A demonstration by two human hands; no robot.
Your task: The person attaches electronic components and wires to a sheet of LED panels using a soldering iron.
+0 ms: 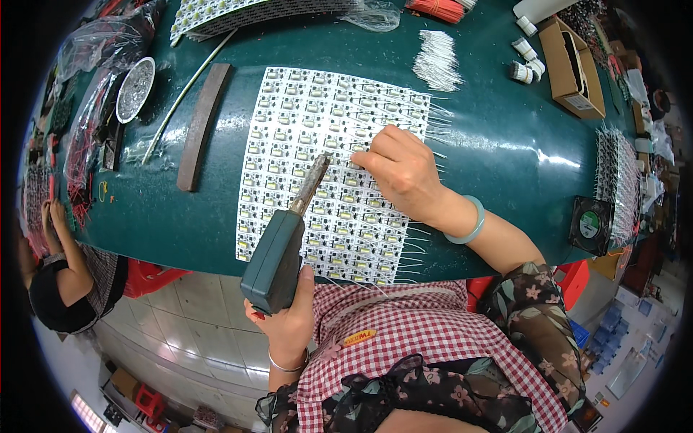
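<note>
White circuit panel [317, 144], gridded small boards, protruding wires

The worktop [505, 144] has a smooth dark green surface, glossy enough to throw white glare. On it lies a white panel of small circuit boards [317, 130], matt, dotted with shiny metal pads and thin bare wire leads at its three o'clock edge. The soldering gun [278, 256] has a matt dark green plastic body and a dull, scorched metal tip. At ten o'clock a metal bowl [135, 88] glints beside crinkled clear plastic bags [101, 50]. The cardboard box [570, 65] looks matt brown.
</note>
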